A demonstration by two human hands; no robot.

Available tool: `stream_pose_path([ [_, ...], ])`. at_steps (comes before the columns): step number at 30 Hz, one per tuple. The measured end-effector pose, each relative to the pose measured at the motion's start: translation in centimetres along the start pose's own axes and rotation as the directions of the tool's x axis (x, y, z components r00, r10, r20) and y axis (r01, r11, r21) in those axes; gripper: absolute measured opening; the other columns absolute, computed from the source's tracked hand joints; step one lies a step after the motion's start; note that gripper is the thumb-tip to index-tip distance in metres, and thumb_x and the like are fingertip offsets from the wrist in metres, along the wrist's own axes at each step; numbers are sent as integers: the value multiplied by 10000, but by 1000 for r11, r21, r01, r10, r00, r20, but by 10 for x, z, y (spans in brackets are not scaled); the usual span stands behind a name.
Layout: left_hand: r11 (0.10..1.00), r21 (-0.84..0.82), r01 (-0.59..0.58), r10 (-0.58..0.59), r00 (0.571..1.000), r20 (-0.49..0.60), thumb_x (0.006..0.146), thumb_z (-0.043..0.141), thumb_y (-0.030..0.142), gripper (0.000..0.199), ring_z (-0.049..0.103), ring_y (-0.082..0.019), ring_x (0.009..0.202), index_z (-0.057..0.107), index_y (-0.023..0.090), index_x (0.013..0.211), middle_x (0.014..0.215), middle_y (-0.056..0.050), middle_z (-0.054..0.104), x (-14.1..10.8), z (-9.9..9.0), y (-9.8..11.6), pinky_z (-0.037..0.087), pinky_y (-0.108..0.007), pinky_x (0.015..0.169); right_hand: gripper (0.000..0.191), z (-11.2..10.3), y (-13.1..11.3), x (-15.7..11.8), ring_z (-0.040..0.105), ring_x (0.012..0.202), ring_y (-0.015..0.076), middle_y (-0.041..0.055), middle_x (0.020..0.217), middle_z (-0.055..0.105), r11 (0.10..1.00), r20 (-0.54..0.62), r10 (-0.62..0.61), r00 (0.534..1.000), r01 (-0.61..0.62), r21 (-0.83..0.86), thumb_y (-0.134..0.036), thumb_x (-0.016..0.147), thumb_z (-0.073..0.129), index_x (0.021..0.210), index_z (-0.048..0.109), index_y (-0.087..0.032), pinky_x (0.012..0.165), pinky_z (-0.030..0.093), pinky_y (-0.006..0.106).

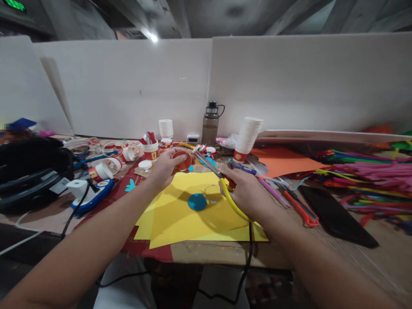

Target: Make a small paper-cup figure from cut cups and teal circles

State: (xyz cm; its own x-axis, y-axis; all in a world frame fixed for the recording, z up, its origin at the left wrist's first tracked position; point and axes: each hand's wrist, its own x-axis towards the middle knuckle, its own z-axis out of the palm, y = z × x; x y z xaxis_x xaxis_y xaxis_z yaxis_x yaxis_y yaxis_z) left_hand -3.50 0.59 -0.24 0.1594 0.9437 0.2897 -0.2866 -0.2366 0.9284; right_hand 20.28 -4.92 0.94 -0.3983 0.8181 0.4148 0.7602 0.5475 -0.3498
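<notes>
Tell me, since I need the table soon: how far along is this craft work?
Seemingly done: a blue disc, already round, lies on the yellow sheets. In hand: the left hand holds a round reddish piece, the right hand scissors. Probably left: finishing that held piece; how many more are needed, I can't tell.

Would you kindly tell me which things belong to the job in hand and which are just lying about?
Likely in the job:
scissors, in the right hand
round orange piece, in the left hand
yellow paper
blue circle, on the paper

Seemingly just lying about:
phone
water bottle
orange knife
</notes>
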Motion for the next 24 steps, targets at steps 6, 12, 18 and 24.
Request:
stream_pose_path([
  [6,997,-18,77,-76,997,28,721,685,270,205,665,-174,674,576,155,850,742,-30,680,0,1,2,484,-246,484,392,7,5,-1,562,773,174,86,981,643,993,-17,3,1000,-5,-115,-249,820,611,1209,648,-226,690,415,274],
  [12,996,14,83,-83,996,23,712,699,278,218,621,-140,588,606,151,863,681,-6,655,1,-2,0,476,-240,460,433,6,3,-1,583,783,179,87,1015,652,983,20,57,998,-53,-175,-292,830,624,1261,631,-249,690,431,280],
  [18,993,-2,116,-116,993,-30,688,717,276,222,609,-132,591,621,155,847,687,-6,657,2,-3,-1,440,-217,437,426,6,0,-2,597,795,177,86,1043,663,970,32,76,997,-67,-232,-264,845,607,1270,627,-260,661,411,263],
  [24,990,69,121,-122,992,12,689,701,278,214,604,-138,574,610,143,828,662,-19,658,0,0,0,422,-222,426,415,4,-5,-2,633,870,209,82,1102,667,943,60,114,992,-89,-320,-291,872,571,1284,613,-276,678,414,272],
])
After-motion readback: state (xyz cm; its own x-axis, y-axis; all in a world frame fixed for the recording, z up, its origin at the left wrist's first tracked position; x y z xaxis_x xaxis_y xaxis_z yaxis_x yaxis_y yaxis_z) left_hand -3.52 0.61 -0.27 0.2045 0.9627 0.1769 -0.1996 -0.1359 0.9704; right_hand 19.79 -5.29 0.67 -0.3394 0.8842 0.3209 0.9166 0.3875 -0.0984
